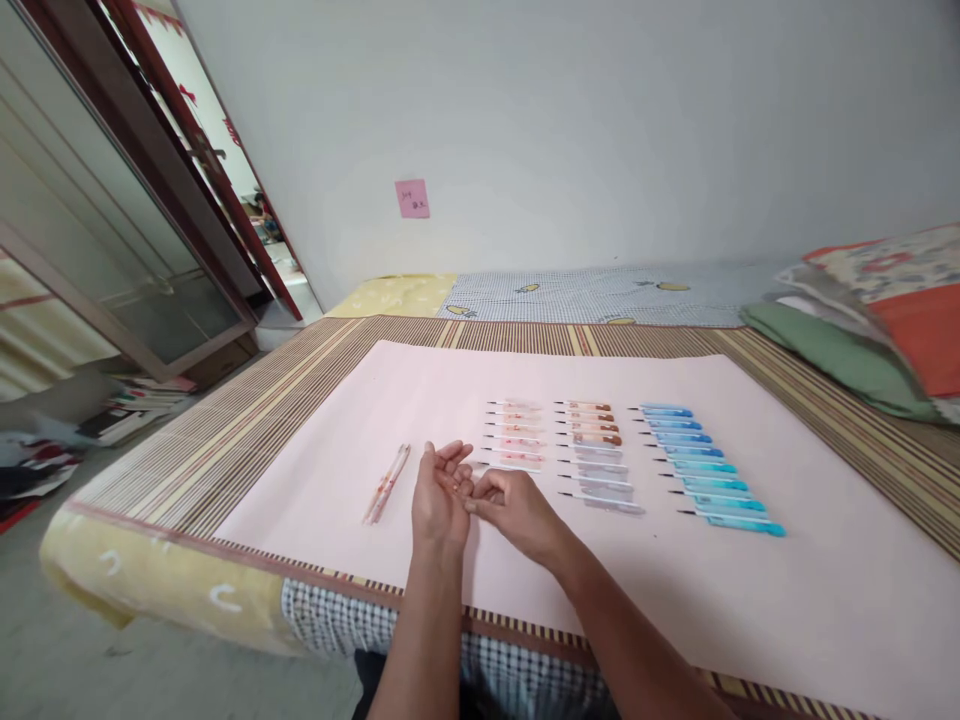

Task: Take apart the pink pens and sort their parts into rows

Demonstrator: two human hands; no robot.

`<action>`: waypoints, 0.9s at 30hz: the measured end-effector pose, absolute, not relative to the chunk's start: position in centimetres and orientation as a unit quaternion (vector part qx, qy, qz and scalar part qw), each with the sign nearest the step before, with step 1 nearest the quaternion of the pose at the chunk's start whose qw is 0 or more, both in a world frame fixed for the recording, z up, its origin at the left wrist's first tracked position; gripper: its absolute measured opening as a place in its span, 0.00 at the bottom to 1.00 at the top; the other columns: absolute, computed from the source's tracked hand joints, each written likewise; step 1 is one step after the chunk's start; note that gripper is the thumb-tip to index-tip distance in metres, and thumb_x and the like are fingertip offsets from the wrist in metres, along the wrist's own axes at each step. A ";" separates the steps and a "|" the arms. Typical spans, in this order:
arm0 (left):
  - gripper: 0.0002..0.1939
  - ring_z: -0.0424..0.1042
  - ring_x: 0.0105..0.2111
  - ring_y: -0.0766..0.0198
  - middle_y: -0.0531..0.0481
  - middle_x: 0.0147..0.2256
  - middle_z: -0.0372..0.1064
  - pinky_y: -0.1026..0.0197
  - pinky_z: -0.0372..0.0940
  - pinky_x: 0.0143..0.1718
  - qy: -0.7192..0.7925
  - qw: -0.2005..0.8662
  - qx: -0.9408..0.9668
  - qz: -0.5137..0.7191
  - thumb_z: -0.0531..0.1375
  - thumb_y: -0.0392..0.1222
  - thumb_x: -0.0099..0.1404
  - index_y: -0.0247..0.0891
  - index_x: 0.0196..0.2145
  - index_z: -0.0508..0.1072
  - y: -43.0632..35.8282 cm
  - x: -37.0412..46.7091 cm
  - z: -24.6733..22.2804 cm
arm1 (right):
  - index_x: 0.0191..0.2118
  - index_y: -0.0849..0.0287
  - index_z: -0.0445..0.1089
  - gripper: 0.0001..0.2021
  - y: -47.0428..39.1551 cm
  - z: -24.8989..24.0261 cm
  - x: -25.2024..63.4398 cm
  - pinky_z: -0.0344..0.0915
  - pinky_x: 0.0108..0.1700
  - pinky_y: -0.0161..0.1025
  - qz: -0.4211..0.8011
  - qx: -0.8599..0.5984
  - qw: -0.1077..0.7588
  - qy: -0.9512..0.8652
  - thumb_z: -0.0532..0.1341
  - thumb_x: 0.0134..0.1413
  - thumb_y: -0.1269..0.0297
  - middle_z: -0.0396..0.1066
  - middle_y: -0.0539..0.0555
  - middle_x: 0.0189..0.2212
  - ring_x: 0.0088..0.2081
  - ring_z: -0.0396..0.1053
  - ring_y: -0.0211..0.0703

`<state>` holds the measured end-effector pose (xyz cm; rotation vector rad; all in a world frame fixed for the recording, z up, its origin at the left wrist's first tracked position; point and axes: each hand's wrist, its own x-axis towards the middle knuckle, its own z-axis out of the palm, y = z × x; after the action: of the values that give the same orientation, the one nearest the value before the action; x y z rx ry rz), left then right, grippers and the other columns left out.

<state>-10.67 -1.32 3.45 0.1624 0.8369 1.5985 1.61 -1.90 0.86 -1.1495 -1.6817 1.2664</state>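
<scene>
My left hand (pixel 441 500) is turned palm up, its fingers loosely spread and slightly curled. A tiny reddish spot shows by its fingers, too small to name. Against those fingers, my right hand (pixel 517 508) makes a pinch; whatever lies between its thumb and forefinger is hidden. Two pink-patterned pens (pixel 387 484) lie side by side to the left of my left hand. Beyond my hands, pink-patterned pens (pixel 517 430) with dark pointed tips form a column. Brown pens (pixel 592 428) and clear grey pens (pixel 600 480) share the middle column. Several blue and turquoise pens (pixel 712 470) make the right column.
Pale pink paper (pixel 315 480) covers much of a striped mat (pixel 225 430) on a bed-like surface. Folded green cloth (pixel 832 360) and an orange patterned cushion (pixel 922 330) sit at the right. A pink note (pixel 412 198) is on the wall behind.
</scene>
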 end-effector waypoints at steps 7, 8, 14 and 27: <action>0.25 0.68 0.25 0.68 0.39 0.35 0.77 0.68 0.60 0.22 0.329 0.632 0.111 0.693 0.59 0.59 0.70 0.30 0.33 0.79 -1.3 -10.7 3.2 | 0.32 0.59 0.73 0.12 -2.1 2.3 2.7 0.60 0.32 0.35 0.489 -0.419 0.351 -0.680 0.68 0.55 0.55 0.75 0.50 0.30 0.31 0.67 0.38; 0.26 0.68 0.25 0.68 0.39 0.35 0.77 0.67 0.61 0.23 0.328 0.634 0.115 0.691 0.59 0.59 0.70 0.30 0.33 0.79 -1.3 -10.6 3.2 | 0.31 0.59 0.73 0.11 -2.2 2.4 2.7 0.59 0.31 0.34 0.493 -0.418 0.352 -0.677 0.68 0.54 0.56 0.75 0.50 0.30 0.30 0.67 0.38; 0.25 0.76 0.35 0.60 0.36 0.39 0.78 0.62 0.69 0.32 0.343 0.631 0.133 0.683 0.63 0.61 0.66 0.31 0.35 0.80 -1.4 -10.3 3.2 | 0.30 0.58 0.72 0.06 -1.5 2.2 3.8 0.60 0.31 0.34 0.504 -0.427 0.351 -0.663 0.66 0.51 0.61 0.73 0.48 0.27 0.28 0.66 0.37; 0.04 0.75 0.25 0.65 0.43 0.30 0.76 0.66 0.67 0.21 0.459 0.622 0.094 0.628 0.62 0.33 0.63 0.30 0.34 0.77 -1.3 -10.8 2.5 | 0.27 0.56 0.66 0.07 0.5 1.2 9.2 0.52 0.32 0.35 0.228 -0.595 0.257 -0.727 0.59 0.52 0.74 0.69 0.48 0.27 0.30 0.64 0.38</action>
<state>-10.77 -1.31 2.46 0.2149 1.0550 1.4426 9.22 0.54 1.25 -1.6128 -1.9720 0.6174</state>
